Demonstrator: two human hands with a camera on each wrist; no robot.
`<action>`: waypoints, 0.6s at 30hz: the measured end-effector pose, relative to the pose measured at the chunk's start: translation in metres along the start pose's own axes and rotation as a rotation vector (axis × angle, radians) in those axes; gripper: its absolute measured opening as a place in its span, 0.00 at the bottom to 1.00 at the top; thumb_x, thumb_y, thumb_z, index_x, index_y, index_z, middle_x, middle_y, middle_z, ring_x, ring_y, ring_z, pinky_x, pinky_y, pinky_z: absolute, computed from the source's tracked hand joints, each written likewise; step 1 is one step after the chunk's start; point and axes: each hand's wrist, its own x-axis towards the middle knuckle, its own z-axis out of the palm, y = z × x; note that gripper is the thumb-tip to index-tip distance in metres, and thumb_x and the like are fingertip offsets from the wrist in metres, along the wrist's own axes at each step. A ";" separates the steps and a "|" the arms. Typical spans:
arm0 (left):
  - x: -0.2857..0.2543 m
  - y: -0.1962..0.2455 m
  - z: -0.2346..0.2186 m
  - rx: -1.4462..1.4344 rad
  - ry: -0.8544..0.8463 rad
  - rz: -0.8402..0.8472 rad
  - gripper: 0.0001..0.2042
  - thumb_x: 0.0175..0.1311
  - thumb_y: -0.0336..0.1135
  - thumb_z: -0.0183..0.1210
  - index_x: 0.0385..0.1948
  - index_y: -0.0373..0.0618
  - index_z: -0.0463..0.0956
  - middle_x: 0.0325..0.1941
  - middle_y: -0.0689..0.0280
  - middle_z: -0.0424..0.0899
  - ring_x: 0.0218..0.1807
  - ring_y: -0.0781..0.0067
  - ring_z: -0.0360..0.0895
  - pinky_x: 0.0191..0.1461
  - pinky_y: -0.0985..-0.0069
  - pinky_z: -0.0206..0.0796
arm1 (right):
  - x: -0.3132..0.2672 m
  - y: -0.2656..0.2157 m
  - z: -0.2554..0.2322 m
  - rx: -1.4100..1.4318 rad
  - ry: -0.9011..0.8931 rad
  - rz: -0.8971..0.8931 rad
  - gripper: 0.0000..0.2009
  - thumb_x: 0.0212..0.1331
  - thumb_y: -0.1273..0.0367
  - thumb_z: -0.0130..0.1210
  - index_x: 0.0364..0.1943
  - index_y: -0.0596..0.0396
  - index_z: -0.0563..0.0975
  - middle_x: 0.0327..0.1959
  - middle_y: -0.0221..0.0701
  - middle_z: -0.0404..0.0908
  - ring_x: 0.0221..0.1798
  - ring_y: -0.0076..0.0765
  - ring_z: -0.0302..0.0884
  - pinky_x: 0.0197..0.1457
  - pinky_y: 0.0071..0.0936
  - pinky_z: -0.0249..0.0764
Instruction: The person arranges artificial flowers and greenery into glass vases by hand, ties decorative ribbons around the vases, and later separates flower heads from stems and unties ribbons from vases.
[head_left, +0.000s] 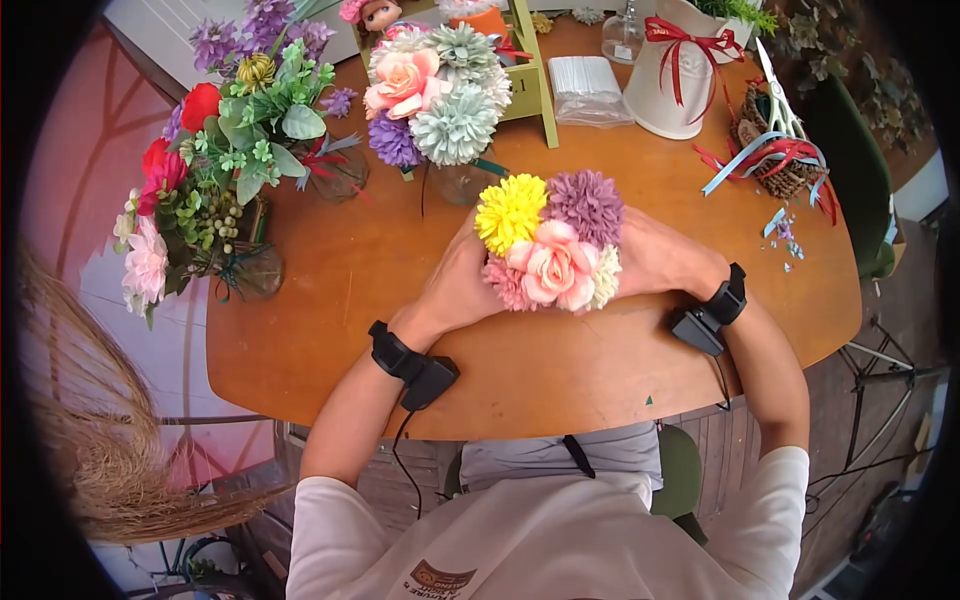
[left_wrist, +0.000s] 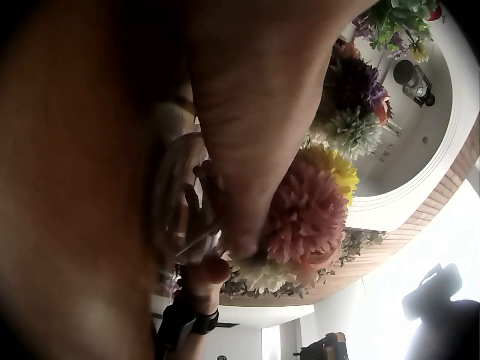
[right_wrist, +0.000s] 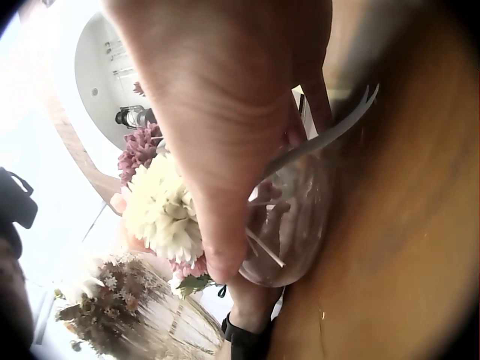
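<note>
A round bouquet stands in front of me, with a yellow pompom flower (head_left: 510, 212), a mauve one (head_left: 586, 207) and a peach rose (head_left: 553, 266). Its stems go down into a clear glass vase (right_wrist: 292, 232), which sits low over the wooden table. My left hand (head_left: 460, 270) grips the vase's neck from the left, its thumb just under the pink flower (left_wrist: 307, 217). From the other side my right hand (head_left: 660, 255) holds the neck, thumb below the cream flower (right_wrist: 161, 210). A pale ribbon tail (right_wrist: 337, 133) with a notched end sticks out beneath the right palm. Flowers and palms hide most fingertips.
Flower-filled glass vases (head_left: 258, 270) line the table's left side. Behind the bouquet is another arrangement (head_left: 465, 120) by a yellow-green wooden stand (head_left: 535, 95). A plastic-wrapped pack (head_left: 590, 90), a white ribboned vase (head_left: 665, 95) and a wicker basket (head_left: 790, 180) with scissors (head_left: 780, 95) stand at right.
</note>
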 end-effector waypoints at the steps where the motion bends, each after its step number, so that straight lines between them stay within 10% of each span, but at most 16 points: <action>1: 0.001 0.000 -0.001 -0.044 -0.022 -0.026 0.37 0.46 0.41 0.79 0.60 0.40 0.73 0.65 0.53 0.75 0.67 0.53 0.72 0.70 0.61 0.64 | 0.001 0.001 0.001 0.007 -0.023 -0.005 0.49 0.41 0.55 0.77 0.70 0.56 0.65 0.74 0.45 0.62 0.77 0.54 0.57 0.80 0.41 0.55; 18: 0.000 0.010 -0.001 -0.155 0.113 0.105 0.37 0.47 0.37 0.78 0.60 0.38 0.71 0.62 0.54 0.79 0.62 0.55 0.79 0.65 0.63 0.70 | 0.002 -0.008 -0.001 0.255 0.276 -0.040 0.65 0.32 0.60 0.82 0.78 0.55 0.49 0.70 0.41 0.67 0.73 0.43 0.67 0.77 0.40 0.61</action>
